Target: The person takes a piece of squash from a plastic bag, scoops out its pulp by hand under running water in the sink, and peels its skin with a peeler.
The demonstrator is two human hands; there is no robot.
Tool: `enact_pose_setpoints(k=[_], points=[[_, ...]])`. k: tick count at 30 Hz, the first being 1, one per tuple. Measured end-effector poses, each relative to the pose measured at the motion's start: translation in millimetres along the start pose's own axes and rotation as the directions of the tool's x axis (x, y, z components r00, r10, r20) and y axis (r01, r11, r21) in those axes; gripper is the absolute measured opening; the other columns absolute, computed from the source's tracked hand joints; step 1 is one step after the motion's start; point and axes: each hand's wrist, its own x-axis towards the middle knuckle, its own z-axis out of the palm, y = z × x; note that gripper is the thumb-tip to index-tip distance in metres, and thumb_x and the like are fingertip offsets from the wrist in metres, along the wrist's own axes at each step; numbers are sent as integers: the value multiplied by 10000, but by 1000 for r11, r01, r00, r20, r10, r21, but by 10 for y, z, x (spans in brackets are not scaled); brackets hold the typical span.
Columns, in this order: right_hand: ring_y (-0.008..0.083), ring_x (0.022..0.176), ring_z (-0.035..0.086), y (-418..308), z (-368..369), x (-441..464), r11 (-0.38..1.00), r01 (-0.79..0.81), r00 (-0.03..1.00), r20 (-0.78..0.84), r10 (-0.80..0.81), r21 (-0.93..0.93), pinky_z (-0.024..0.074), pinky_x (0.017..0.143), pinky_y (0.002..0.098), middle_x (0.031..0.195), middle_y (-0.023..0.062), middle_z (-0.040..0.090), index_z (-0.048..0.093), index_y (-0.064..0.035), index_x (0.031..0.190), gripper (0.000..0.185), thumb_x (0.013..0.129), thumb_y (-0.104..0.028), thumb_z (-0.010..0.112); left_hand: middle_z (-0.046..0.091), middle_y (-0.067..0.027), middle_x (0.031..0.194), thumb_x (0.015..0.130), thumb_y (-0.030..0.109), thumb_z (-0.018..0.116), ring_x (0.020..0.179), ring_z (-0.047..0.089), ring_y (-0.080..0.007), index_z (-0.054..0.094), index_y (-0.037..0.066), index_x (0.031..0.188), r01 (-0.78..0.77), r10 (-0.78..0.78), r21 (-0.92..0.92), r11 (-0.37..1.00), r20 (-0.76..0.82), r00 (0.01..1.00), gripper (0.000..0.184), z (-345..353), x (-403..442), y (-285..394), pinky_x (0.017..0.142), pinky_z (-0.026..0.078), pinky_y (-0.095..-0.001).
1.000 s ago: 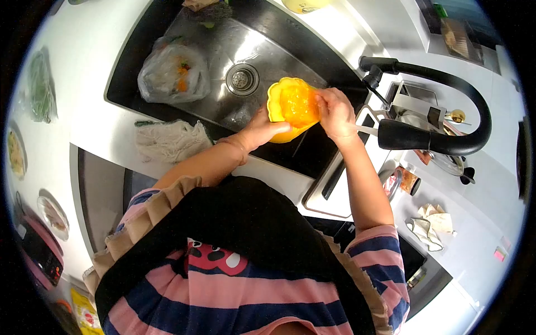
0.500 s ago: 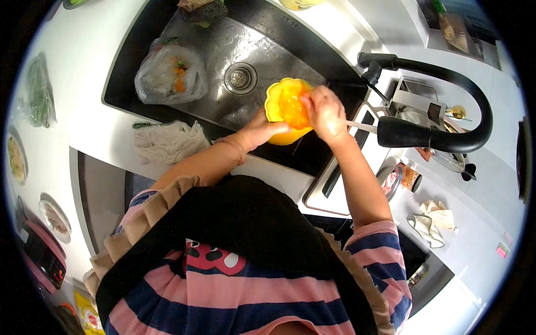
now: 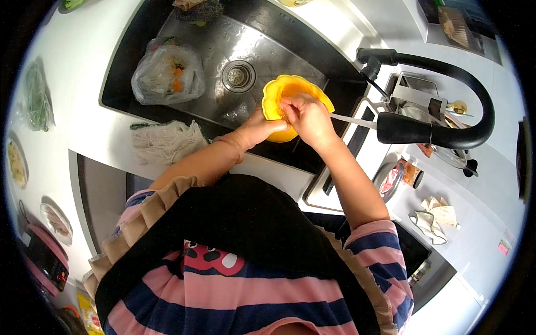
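A hollowed yellow pumpkin half (image 3: pixel 272 100) with a scalloped rim and orange inside is held over the near right part of the sink. My left hand (image 3: pixel 261 129) grips its left side, thumb along the near rim and the other fingers hidden below. Inside the hollow, my right hand (image 3: pixel 310 120) has its fingers curled and pressed together against the inner wall. Whatever is between those fingertips cannot be made out. Water runs from the black faucet head (image 3: pixel 403 128) towards the pumpkin, passing behind my right hand.
A clear plastic bag with orange scraps (image 3: pixel 167 75) lies in the sink (image 3: pixel 220 42), left of the drain (image 3: pixel 239 76). A white mesh cloth (image 3: pixel 167 142) rests on the near counter edge. The faucet's black hose (image 3: pixel 483 92) arches at right.
My right hand has moved left and deeper into the hollow, its fingers now curled at the inner wall. The pumpkin's opening shows more; the wet, shiny orange mass seen before is no longer visible.
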Motion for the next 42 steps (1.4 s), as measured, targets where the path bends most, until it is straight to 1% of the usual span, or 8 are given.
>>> enact_pose_setpoints(k=[7,13,14,20,21,29,35,42], points=[[264,612,637,91,53,11,987,-99,991,-73,109,126,514,588,347,665,121,629,650,-58,753,86,703,-127,663,537,-74,1185,699,119,651,1109,503,-184,461,51,1237,-27,26,40,999,17,1000,575,18,4,-58,965,381,-316],[155,619,629,235,-73,-16,903,-262,949,-80,305,340,508,622,263,713,93,646,639,-18,784,101,703,-64,680,525,-80,1222,686,110,674,1153,483,-199,426,57,1283,-68,66,69,995,35,997,649,-13,23,-98,1001,356,-326],[83,634,566,299,-90,-22,908,-269,946,-91,312,321,481,627,221,703,25,613,638,7,851,123,737,-35,656,524,-82,1224,686,111,673,1155,483,-202,422,57,1286,-60,58,80,995,25,998,653,-3,15,-74,1001,355,-326],[90,760,603,265,-146,-54,916,-188,982,46,184,354,491,710,229,818,60,645,646,1,939,133,813,-2,601,526,-87,1220,689,109,667,1156,483,-213,426,54,1280,-43,43,45,998,4,999,641,8,12,-67,998,356,-329],[240,692,650,212,-94,-57,931,-144,989,7,150,336,516,669,302,831,143,659,657,-24,927,158,774,-52,628,526,-88,1218,689,108,665,1153,485,-215,430,54,1275,-55,54,49,997,15,998,634,13,12,-61,997,358,-330],[292,673,634,-3,-101,77,994,4,1000,6,-3,-111,519,639,365,758,120,637,611,-39,767,104,706,-108,661,474,-79,1258,685,120,680,1184,441,-205,379,59,1303,-39,31,166,985,49,998,689,-18,28,-143,1019,333,-333],[287,658,631,97,-173,78,979,-127,992,9,127,159,518,631,349,748,120,631,632,-69,797,116,696,-112,667,504,-71,1247,695,109,681,1174,459,-194,417,49,1285,-102,97,202,974,33,995,648,-21,29,-171,1017,340,-330],[197,636,626,225,-241,61,954,-189,973,-83,213,232,510,623,283,718,91,625,624,-46,798,134,681,-68,685,439,-109,1306,677,117,686,1237,406,-230,292,69,1365,-20,8,191,981,61,998,794,-19,31,-84,1048,297,-336]])
